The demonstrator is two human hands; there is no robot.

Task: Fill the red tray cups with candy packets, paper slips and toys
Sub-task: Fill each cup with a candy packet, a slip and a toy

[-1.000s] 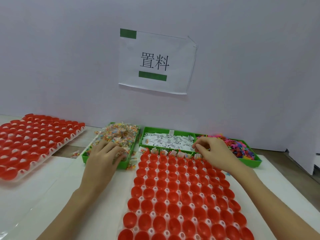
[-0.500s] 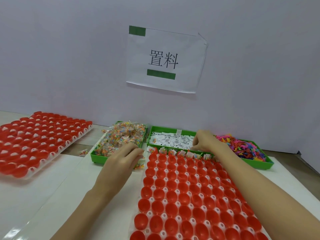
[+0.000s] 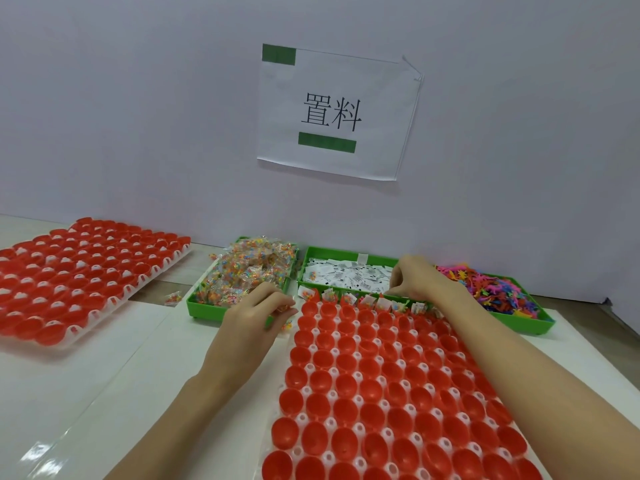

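Pinching over the paper slips (image 3: 349, 273), the right hand (image 3: 420, 280) is sitting just behind the tray's far row of cups (image 3: 367, 303), nearer it than the left hand (image 3: 256, 315), which is curling around candy packets (image 3: 249, 273).

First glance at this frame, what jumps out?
The big red tray of cups in front, only its far row filled, with both hands at that end: left hand holding candy packets, right hand at the slips bin. A second red tray sits far left.
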